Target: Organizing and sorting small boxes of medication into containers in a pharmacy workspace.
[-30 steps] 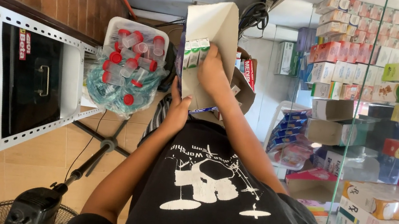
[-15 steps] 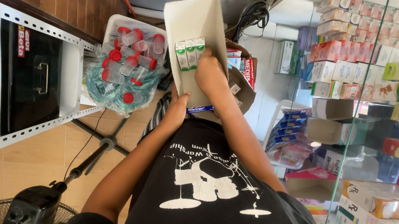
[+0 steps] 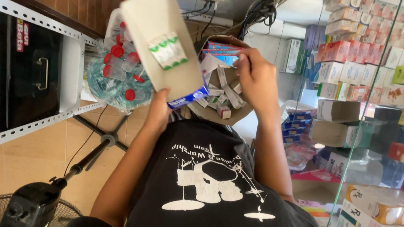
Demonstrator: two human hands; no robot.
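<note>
Cardboard, plain and pale, filled the middle of my view: a flat-sided box (image 3: 157,37) tilted up with its long edge slanting, matte on the outside, a small white label with green marks stuck on its face. My left hand (image 3: 157,111) gripped its lower corner from beneath, fingers closed on the board. Just under that corner a slim blue carton (image 3: 188,98) stuck out, glossy against the dull board.

My right hand (image 3: 259,79) sat apart from the left, over the rim of a round brown carton (image 3: 222,116) crammed with small packets lying every which way; the fingers curled on something among them, though I couldn't tell whether they pinched one.

Left of the box sat a clear plastic bag of red-capped containers (image 3: 118,71), crinkly and shiny, pressed close against the box's back edge. Past that, a white perforated metal shelf (image 3: 73,63) framed a black case. To the right, a glass shelf (image 3: 358,162) stacked with boxes ran close by my elbow, so room was tight on both sides. Below, tan floor tiles (image 3: 29,160) and a black fan (image 3: 32,205).
</note>
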